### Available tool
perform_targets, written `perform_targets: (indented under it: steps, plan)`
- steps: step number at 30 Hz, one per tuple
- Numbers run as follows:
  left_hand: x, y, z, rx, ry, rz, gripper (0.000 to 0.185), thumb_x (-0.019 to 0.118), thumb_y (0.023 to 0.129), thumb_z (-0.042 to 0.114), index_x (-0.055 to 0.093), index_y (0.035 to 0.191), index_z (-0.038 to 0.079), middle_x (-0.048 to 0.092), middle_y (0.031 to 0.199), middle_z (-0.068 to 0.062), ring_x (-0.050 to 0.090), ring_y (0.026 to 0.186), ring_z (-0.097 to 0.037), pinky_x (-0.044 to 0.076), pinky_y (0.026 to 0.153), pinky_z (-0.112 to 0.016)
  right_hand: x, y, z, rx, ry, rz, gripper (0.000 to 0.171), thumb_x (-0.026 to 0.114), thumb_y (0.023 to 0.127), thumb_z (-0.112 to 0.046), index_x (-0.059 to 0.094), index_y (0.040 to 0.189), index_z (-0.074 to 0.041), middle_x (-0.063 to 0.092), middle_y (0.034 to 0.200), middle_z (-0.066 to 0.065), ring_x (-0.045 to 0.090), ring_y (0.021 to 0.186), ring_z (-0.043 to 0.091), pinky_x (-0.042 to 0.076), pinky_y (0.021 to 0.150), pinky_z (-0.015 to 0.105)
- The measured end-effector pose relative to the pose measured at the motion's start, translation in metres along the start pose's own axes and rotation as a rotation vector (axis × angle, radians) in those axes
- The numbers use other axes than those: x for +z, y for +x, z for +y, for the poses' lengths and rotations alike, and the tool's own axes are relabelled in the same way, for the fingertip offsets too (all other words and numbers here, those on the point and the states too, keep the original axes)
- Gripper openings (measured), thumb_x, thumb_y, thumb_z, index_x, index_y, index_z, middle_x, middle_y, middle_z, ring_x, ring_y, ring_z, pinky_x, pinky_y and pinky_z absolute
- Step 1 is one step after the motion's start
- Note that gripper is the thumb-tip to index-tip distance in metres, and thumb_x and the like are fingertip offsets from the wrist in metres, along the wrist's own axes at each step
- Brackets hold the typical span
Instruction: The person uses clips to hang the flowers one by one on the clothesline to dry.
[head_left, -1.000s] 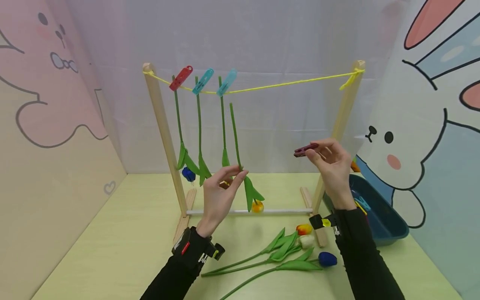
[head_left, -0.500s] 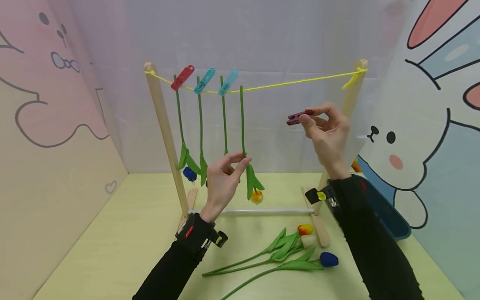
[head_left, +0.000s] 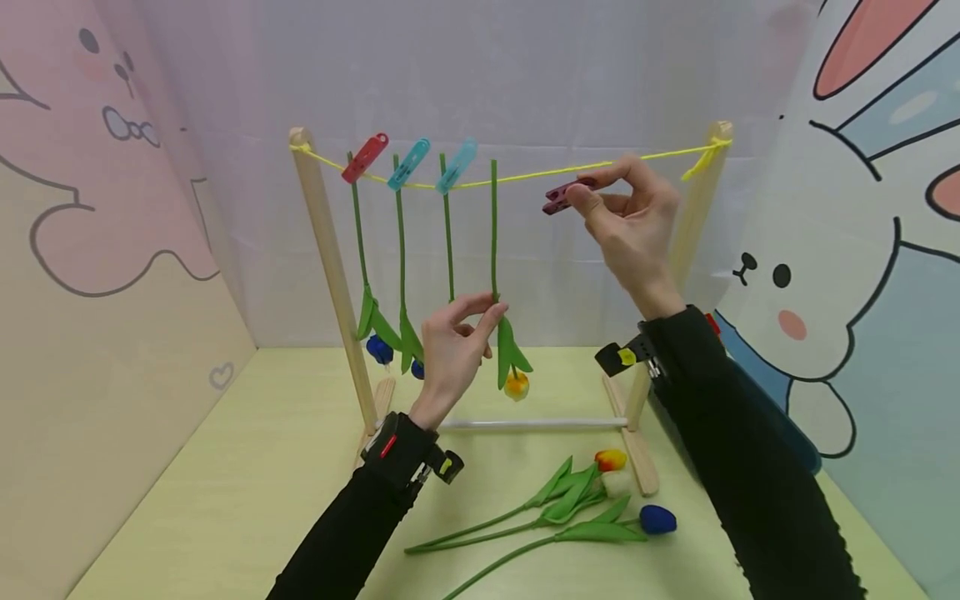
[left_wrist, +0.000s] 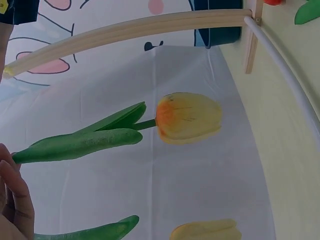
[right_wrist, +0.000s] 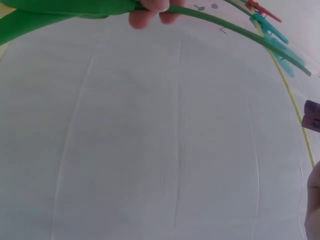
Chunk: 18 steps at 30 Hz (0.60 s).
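My left hand [head_left: 457, 342] pinches the green stem of an upside-down yellow tulip [head_left: 514, 384], holding the stem tip up against the yellow string [head_left: 525, 175] of a wooden rack [head_left: 322, 250]. In the left wrist view the yellow tulip [left_wrist: 189, 117] hangs beside its leaf. My right hand [head_left: 626, 217] pinches a dark red clothespin [head_left: 564, 197] just right of the stem tip, at string height. The dark red clothespin [right_wrist: 312, 116] shows at the right wrist view's edge. Three tulips hang on the string under a red clothespin [head_left: 363, 157] and two blue clothespins [head_left: 408, 162].
Three loose tulips [head_left: 570, 508] lie on the green table in front of the rack. A dark blue tray [head_left: 780, 433] stands at the right behind my right arm. Cartoon panels wall in the left and right sides.
My left hand raised the tulip until its stem tip reached the string. My right hand lifted the dark red clothespin up and leftward toward the stem tip.
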<state>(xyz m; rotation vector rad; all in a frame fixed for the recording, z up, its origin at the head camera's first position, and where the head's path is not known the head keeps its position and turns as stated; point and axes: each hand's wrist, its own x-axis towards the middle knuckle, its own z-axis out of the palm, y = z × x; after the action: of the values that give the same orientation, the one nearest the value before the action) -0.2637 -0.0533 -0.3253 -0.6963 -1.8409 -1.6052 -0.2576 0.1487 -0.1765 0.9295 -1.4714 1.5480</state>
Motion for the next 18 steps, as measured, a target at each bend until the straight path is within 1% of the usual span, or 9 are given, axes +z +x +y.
perform_targets:
  steps: [1, 2, 4, 7, 8, 10, 11, 14, 18]
  plan:
    - [-0.003, -0.001, 0.028, -0.030, 0.017, -0.005, 0.031, 0.070, 0.096, 0.025, 0.072, 0.118, 0.004, 0.075, 0.108, -0.017, 0.054, 0.043, -0.015, 0.043, 0.041, -0.029, 0.002, 0.002, -0.001, 0.003, 0.007, 0.002, 0.010, 0.073, 0.090, -0.001, 0.067, 0.091, 0.006, 0.070, 0.085, -0.011, 0.053, 0.045, 0.002, 0.035, 0.047, 0.016]
    - [-0.002, 0.000, 0.032, -0.046, 0.027, -0.003, 0.029, 0.070, 0.096, 0.019, 0.071, 0.118, 0.000, 0.075, 0.108, -0.020, 0.053, 0.043, -0.014, 0.043, 0.041, -0.028, 0.004, 0.005, -0.002, 0.003, 0.008, 0.003, 0.006, 0.072, 0.090, 0.001, 0.067, 0.090, 0.004, 0.070, 0.084, -0.011, 0.049, 0.043, 0.003, 0.033, 0.046, 0.016]
    - [-0.001, 0.002, 0.038, -0.066, 0.029, 0.000, 0.029, 0.070, 0.095, 0.014, 0.070, 0.119, -0.003, 0.073, 0.109, -0.024, 0.051, 0.042, -0.008, 0.042, 0.041, -0.023, 0.008, 0.010, -0.004, 0.013, 0.015, 0.017, 0.007, 0.070, 0.089, 0.005, 0.068, 0.088, -0.001, 0.071, 0.083, -0.011, 0.048, 0.042, 0.003, 0.031, 0.045, 0.017]
    - [-0.001, 0.004, 0.043, -0.088, 0.035, 0.004, 0.029, 0.069, 0.095, 0.012, 0.070, 0.119, -0.003, 0.073, 0.110, -0.024, 0.049, 0.043, -0.002, 0.041, 0.043, -0.019, 0.015, 0.017, -0.006, 0.008, -0.031, 0.043, 0.006, 0.070, 0.089, 0.007, 0.068, 0.086, 0.001, 0.070, 0.082, -0.014, 0.053, 0.043, 0.002, 0.035, 0.046, 0.017]
    - [-0.001, 0.005, 0.044, -0.091, 0.037, 0.003, 0.029, 0.069, 0.095, 0.012, 0.070, 0.120, -0.002, 0.073, 0.111, -0.024, 0.049, 0.043, -0.001, 0.042, 0.043, -0.020, 0.018, 0.019, -0.006, 0.002, -0.047, 0.048, 0.005, 0.071, 0.089, 0.006, 0.067, 0.086, 0.004, 0.069, 0.082, -0.015, 0.056, 0.045, 0.001, 0.038, 0.046, 0.017]
    - [0.000, 0.006, 0.043, -0.088, 0.040, 0.003, 0.028, 0.069, 0.096, 0.013, 0.070, 0.120, 0.000, 0.074, 0.111, -0.021, 0.051, 0.043, -0.004, 0.043, 0.043, -0.022, 0.023, 0.023, -0.007, 0.010, -0.073, 0.063, 0.005, 0.072, 0.089, 0.004, 0.069, 0.085, 0.002, 0.068, 0.080, -0.016, 0.059, 0.047, 0.001, 0.039, 0.047, 0.017]
    - [0.000, 0.007, 0.043, -0.085, 0.043, 0.004, 0.027, 0.069, 0.096, 0.012, 0.070, 0.119, 0.000, 0.074, 0.111, -0.021, 0.052, 0.043, -0.006, 0.043, 0.042, -0.023, 0.025, 0.025, -0.007, 0.013, -0.087, 0.067, 0.006, 0.073, 0.089, 0.002, 0.069, 0.086, 0.005, 0.067, 0.079, -0.016, 0.059, 0.047, 0.001, 0.040, 0.047, 0.017]
    - [0.001, 0.009, 0.044, -0.070, 0.049, 0.006, 0.025, 0.069, 0.096, 0.010, 0.070, 0.118, -0.001, 0.074, 0.109, -0.021, 0.052, 0.042, -0.007, 0.043, 0.041, -0.023, 0.031, 0.029, -0.010, 0.091, -0.085, 0.073, 0.007, 0.075, 0.089, -0.003, 0.071, 0.084, -0.001, 0.065, 0.076, -0.011, 0.052, 0.046, 0.003, 0.038, 0.046, 0.018]
    - [0.001, 0.010, 0.062, -0.081, 0.040, 0.003, 0.024, 0.067, 0.095, 0.005, 0.069, 0.117, -0.007, 0.072, 0.109, -0.027, 0.048, 0.041, 0.005, 0.041, 0.042, -0.016, 0.036, 0.034, -0.014, 0.228, -0.065, 0.068, 0.010, 0.076, 0.089, -0.009, 0.071, 0.081, -0.012, 0.061, 0.072, -0.005, 0.042, 0.046, 0.009, 0.035, 0.045, 0.022]
